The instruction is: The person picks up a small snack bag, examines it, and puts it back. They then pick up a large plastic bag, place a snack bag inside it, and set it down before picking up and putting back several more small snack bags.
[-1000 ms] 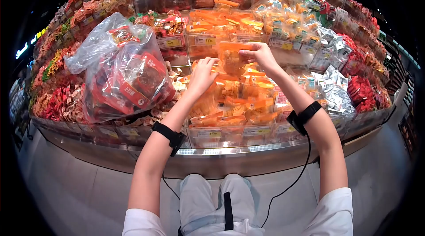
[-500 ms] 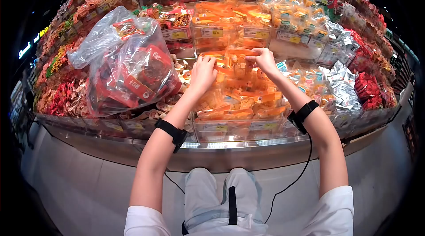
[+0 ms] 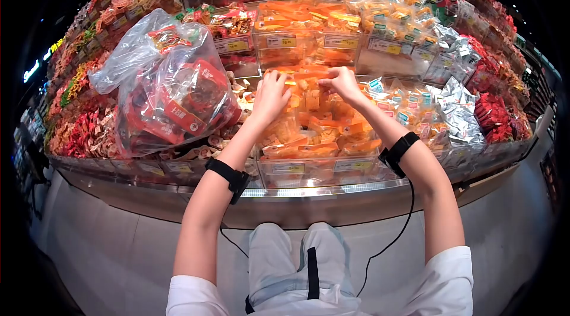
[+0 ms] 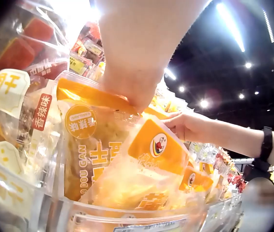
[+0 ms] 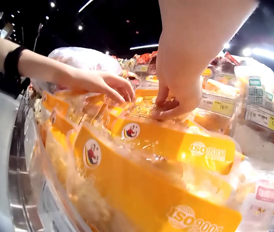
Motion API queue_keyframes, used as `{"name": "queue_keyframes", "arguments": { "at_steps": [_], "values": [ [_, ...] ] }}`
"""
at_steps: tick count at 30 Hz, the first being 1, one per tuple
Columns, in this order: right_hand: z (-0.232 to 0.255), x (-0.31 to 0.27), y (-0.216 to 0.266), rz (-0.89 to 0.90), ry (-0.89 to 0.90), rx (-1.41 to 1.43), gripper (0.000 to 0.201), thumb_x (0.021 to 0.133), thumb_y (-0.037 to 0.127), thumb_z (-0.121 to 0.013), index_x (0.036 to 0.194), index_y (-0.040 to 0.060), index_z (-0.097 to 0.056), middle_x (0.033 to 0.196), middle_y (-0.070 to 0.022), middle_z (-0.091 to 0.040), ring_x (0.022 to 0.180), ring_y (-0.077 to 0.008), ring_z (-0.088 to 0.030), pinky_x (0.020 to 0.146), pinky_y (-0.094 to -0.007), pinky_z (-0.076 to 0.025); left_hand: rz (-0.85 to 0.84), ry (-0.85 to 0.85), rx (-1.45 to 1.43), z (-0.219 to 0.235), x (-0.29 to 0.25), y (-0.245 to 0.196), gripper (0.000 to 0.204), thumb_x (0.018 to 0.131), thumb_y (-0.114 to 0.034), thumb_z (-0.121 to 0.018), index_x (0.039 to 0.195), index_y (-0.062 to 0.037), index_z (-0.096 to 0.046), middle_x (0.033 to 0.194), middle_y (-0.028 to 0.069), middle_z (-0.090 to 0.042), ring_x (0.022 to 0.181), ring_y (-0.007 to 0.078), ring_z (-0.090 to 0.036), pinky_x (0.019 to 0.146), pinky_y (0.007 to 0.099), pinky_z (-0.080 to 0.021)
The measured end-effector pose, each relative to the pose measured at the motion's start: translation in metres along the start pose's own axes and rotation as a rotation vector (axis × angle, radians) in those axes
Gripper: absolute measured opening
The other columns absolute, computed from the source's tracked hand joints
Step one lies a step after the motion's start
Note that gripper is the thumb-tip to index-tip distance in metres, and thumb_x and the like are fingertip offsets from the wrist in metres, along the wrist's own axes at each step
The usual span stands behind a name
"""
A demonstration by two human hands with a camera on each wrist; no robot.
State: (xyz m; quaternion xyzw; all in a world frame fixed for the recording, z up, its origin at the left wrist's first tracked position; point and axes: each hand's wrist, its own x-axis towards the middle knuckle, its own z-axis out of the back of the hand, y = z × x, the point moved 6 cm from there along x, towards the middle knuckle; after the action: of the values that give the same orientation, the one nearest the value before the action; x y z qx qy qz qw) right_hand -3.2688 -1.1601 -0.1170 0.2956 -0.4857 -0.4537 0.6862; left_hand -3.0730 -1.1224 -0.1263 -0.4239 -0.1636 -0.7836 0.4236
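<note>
Clear snack packets with orange tops fill the middle bin (image 3: 291, 167) in the head view. My right hand (image 3: 344, 86) pinches the top edge of one orange-topped packet (image 3: 311, 97), low among the others at the back of this bin. In the right wrist view, thumb and fingers of that right hand (image 5: 175, 99) meet at the packet's edge. To its left, my left hand (image 3: 272, 97) reaches down at the bin's left side, its fingers loosely bent and touching the packet tops. More orange-topped packets (image 5: 127, 164) stand upright in front of both hands.
A knotted clear plastic bag (image 3: 178, 93) of red packets rests on the bins at left. Silver packets (image 3: 457, 111) lie at right. Price-labelled bins (image 3: 279, 40) rise in tiers behind. A clear front wall (image 3: 332, 166) and metal ledge (image 3: 309, 191) border the display.
My right hand has lowered the pinched packet from above the bin down among the others. The left hand has stayed at the left side of the bin.
</note>
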Motion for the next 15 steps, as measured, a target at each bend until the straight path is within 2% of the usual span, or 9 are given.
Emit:
{"name": "queue_keyframes", "arguments": {
  "at_steps": [4,6,8,10,11,12,13,14,15],
  "values": [
    [0.032,0.006,0.037,0.122,-0.085,0.213,0.011,0.083,0.007,-0.067,0.080,-0.0033,-0.065,0.079,-0.0079,-0.067,0.067,-0.0129,-0.066,0.059,-0.0255,-0.057,-0.034,-0.207,-0.215,0.029,0.013,-0.012,0.045,0.081,-0.027,-0.070,0.115,-0.0026,-0.053,0.111,0.0127,-0.053,0.107,0.0288,-0.052,0.092,0.0362,-0.042],
    [0.043,0.012,0.053,0.169,0.025,0.312,0.011,0.085,0.012,-0.067,0.085,0.0010,-0.064,0.079,-0.0038,-0.065,0.070,-0.0102,-0.063,0.068,-0.0265,-0.056,0.005,-0.167,-0.344,0.038,0.020,-0.023,0.049,0.083,-0.029,-0.070,0.118,-0.0012,-0.051,0.117,0.0121,-0.053,0.113,0.0258,-0.051,0.095,0.0359,-0.041],
    [0.042,0.005,0.076,0.130,0.083,0.241,0.014,0.086,0.015,-0.067,0.090,0.0020,-0.063,0.079,-0.0031,-0.066,0.070,-0.0096,-0.063,0.067,-0.0255,-0.055,0.234,-0.048,-0.736,0.032,0.027,-0.024,0.050,0.084,-0.028,-0.070,0.120,-0.0010,-0.050,0.121,0.0118,-0.053,0.115,0.0210,-0.050,0.095,0.0354,-0.041],
    [0.029,-0.011,0.102,0.196,0.176,0.258,0.022,0.085,0.016,-0.068,0.100,0.0017,-0.062,0.087,-0.0050,-0.066,0.077,-0.0123,-0.063,0.073,-0.0264,-0.053,0.280,-0.115,-0.761,0.032,0.030,-0.024,0.049,0.082,-0.027,-0.072,0.118,-0.0004,-0.052,0.115,0.0111,-0.058,0.108,0.0201,-0.056,0.090,0.0340,-0.045],
    [0.024,-0.015,0.107,0.192,0.176,0.254,0.022,0.085,0.016,-0.068,0.100,0.0017,-0.062,0.087,-0.0050,-0.066,0.077,-0.0123,-0.063,0.073,-0.0264,-0.053,0.332,-0.032,-1.000,0.025,0.030,-0.024,0.047,0.081,-0.024,-0.072,0.118,-0.0022,-0.052,0.114,0.0098,-0.058,0.109,0.0181,-0.054,0.091,0.0324,-0.044],
    [0.022,-0.020,0.120,0.349,0.126,0.232,0.031,0.085,0.019,-0.069,0.108,0.0019,-0.058,0.095,-0.0068,-0.064,0.084,-0.0138,-0.062,0.078,-0.0279,-0.051,0.381,0.054,-1.239,0.019,0.029,-0.026,0.046,0.081,-0.021,-0.073,0.119,-0.0039,-0.053,0.114,0.0085,-0.058,0.111,0.0160,-0.052,0.093,0.0309,-0.042],
    [0.022,-0.025,0.130,0.506,0.074,0.209,0.040,0.085,0.021,-0.069,0.116,0.0021,-0.054,0.103,-0.0086,-0.063,0.090,-0.0154,-0.061,0.083,-0.0293,-0.050,0.491,-0.056,-1.343,0.020,0.026,-0.022,0.038,0.082,-0.015,-0.072,0.114,-0.0053,-0.055,0.112,0.0074,-0.059,0.109,0.0165,-0.053,0.094,0.0304,-0.043],
    [0.022,-0.025,0.129,0.503,0.071,0.205,0.040,0.085,0.021,-0.069,0.116,0.0021,-0.054,0.103,-0.0086,-0.063,0.090,-0.0154,-0.061,0.083,-0.0293,-0.050,0.491,-0.052,-1.348,0.020,0.026,-0.021,0.038,0.082,-0.015,-0.072,0.114,-0.0053,-0.055,0.112,0.0074,-0.059,0.109,0.0165,-0.053,0.094,0.0304,-0.043],
    [0.029,-0.025,0.130,0.544,-0.077,0.079,0.050,0.083,0.025,-0.071,0.122,0.0019,-0.050,0.107,-0.0110,-0.061,0.096,-0.0166,-0.060,0.083,-0.0297,-0.050,0.524,-0.199,-1.671,0.023,0.026,-0.014,0.035,0.082,-0.014,-0.070,0.112,-0.0054,-0.055,0.112,0.0077,-0.059,0.108,0.0174,-0.054,0.096,0.0313,-0.043]
  ]
}}
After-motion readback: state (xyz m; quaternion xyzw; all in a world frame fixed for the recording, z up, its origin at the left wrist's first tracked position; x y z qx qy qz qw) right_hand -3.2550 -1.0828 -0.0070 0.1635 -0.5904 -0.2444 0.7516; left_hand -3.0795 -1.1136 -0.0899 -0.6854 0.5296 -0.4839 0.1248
